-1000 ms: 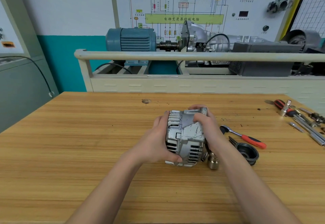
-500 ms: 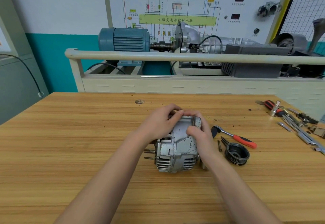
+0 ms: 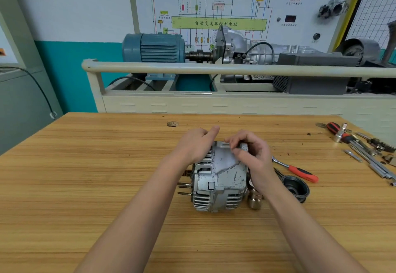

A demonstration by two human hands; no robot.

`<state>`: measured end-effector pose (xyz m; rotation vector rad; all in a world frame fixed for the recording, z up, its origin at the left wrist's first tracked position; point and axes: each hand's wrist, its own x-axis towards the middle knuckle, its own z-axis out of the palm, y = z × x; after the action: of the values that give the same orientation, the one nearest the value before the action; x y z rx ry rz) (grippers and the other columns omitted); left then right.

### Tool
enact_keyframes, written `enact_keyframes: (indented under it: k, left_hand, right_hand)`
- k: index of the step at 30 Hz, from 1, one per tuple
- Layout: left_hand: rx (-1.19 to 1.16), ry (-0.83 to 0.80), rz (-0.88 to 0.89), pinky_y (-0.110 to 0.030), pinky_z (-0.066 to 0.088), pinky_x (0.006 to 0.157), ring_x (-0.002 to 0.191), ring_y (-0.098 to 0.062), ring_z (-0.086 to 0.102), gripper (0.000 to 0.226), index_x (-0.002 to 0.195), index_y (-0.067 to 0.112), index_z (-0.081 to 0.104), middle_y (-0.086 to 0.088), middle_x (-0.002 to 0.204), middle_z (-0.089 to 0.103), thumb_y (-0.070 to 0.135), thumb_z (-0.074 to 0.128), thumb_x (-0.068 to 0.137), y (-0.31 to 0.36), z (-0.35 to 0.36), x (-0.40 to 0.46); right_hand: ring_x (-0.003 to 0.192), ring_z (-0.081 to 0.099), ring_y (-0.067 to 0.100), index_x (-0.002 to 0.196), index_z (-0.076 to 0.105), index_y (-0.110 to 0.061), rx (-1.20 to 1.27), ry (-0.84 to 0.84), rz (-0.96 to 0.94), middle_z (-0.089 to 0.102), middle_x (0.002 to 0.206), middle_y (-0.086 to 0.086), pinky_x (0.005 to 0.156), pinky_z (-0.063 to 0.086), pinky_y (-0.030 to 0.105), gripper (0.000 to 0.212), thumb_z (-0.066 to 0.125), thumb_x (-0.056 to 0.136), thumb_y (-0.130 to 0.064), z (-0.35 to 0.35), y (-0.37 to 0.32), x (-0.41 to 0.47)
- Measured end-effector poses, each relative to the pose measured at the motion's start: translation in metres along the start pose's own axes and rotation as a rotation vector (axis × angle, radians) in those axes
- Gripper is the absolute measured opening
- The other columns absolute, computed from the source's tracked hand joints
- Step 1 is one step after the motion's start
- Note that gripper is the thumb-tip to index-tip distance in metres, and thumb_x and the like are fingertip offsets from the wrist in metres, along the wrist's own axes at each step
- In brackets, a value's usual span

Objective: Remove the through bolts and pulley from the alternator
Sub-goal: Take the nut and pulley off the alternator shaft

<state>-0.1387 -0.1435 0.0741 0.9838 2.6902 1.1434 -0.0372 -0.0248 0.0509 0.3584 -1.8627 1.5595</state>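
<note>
With your left hand [image 3: 196,146] steadying the alternator [image 3: 220,176] and right hand [image 3: 249,151] pinching its far top edge, you seem to be drawing a through bolt; pull it straight next.

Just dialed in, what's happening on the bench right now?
A person has a silver alternator lying on the wooden bench. The left hand rests on its far left end; the right hand pinches at its top right edge. The black pulley already lies off, beside a red-handled ratchet.
</note>
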Motion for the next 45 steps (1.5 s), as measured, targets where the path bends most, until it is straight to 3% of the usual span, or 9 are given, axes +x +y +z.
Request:
enact_keyframes:
  k: [2,6,12,19,22,26,34,39,45]
  left_hand:
    - [0.059,-0.008,0.039,-0.033,0.033,0.059,0.055,-0.020,0.039,0.057,0.060,0.015,0.042,0.001,0.055,0.040,0.055,0.030,0.099,0.001,-0.003,0.002]
    - [0.239,0.005,0.093,-0.031,0.027,0.052,0.049,-0.017,0.037,0.061,0.053,0.016,0.037,0.000,0.050,0.039,0.057,0.030,0.098,0.002,-0.006,0.002]
    - [0.109,-0.005,0.097,-0.032,0.029,0.055,0.055,-0.017,0.039,0.055,0.060,0.016,0.043,0.000,0.058,0.042,0.057,0.036,0.096,-0.011,-0.011,-0.002]
    - [-0.169,0.076,0.111,-0.032,0.028,0.060,0.061,-0.017,0.039,0.047,0.071,0.004,0.052,-0.005,0.064,0.042,0.040,0.043,0.100,-0.024,-0.006,-0.008]
    - [-0.122,0.073,0.096,-0.029,0.027,0.054,0.054,-0.012,0.036,0.042,0.063,0.019,0.042,0.006,0.057,0.038,0.039,0.047,0.098,-0.021,-0.006,-0.002]
    - [0.006,0.076,0.081,-0.031,0.028,0.054,0.056,-0.015,0.039,0.045,0.063,0.016,0.041,0.002,0.060,0.042,0.041,0.041,0.099,-0.020,-0.007,0.007]
    - [-0.346,0.095,0.083,-0.020,0.029,0.049,0.042,-0.011,0.026,0.046,0.056,0.013,0.038,0.002,0.049,0.030,0.029,0.056,0.095,-0.028,0.000,0.019]
    - [-0.598,0.221,0.067,-0.005,0.037,0.051,0.037,-0.009,0.023,0.051,0.048,0.014,0.034,0.002,0.043,0.027,0.010,0.054,0.095,-0.035,0.017,0.026]
    - [-0.726,0.293,0.038,-0.008,0.037,0.046,0.034,-0.007,0.023,0.049,0.048,0.013,0.037,0.003,0.041,0.029,0.000,0.057,0.091,-0.043,0.026,0.034]
  right_hand:
    - [0.066,0.050,0.016,0.070,0.056,-0.011,0.038,-0.056,-0.011,0.056,0.065,-0.004,0.062,0.042,0.021,0.002,0.056,0.068,-0.011,-0.001,-0.005,0.007]
    - [0.049,0.041,0.013,0.058,0.054,-0.013,0.121,-0.097,-0.003,0.048,0.051,-0.003,0.050,0.036,0.022,0.019,0.051,0.072,-0.025,0.001,-0.007,0.017]
    - [0.043,0.035,0.015,0.038,0.045,-0.005,0.222,0.068,-0.007,0.038,0.042,0.010,0.052,0.034,0.025,0.036,0.041,0.073,-0.001,0.009,-0.001,0.017]
    - [0.044,0.037,0.019,0.042,0.048,-0.005,0.200,0.052,-0.034,0.042,0.043,0.009,0.054,0.035,0.030,0.034,0.038,0.073,-0.001,0.007,0.001,0.016]
    - [0.047,0.034,0.024,0.046,0.045,-0.001,0.152,0.026,-0.058,0.038,0.045,0.012,0.057,0.033,0.031,0.028,0.036,0.073,0.001,0.007,0.003,0.013]
    - [0.047,0.032,0.025,0.044,0.044,-0.004,0.179,0.069,-0.059,0.038,0.045,0.008,0.060,0.033,0.031,0.030,0.036,0.072,0.000,0.008,0.003,0.011]
    - [0.045,0.031,0.027,0.043,0.045,-0.003,0.177,0.121,-0.071,0.037,0.042,0.012,0.057,0.029,0.038,0.032,0.037,0.074,0.002,0.009,0.003,0.007]
    - [0.046,0.034,0.022,0.043,0.047,-0.008,0.190,0.158,-0.072,0.040,0.043,0.006,0.059,0.033,0.032,0.035,0.045,0.078,-0.007,0.009,0.006,0.005]
    - [0.043,0.031,0.026,0.043,0.041,-0.002,0.166,0.252,-0.080,0.036,0.041,0.011,0.061,0.039,0.023,0.049,0.047,0.087,-0.022,0.014,0.010,0.004]
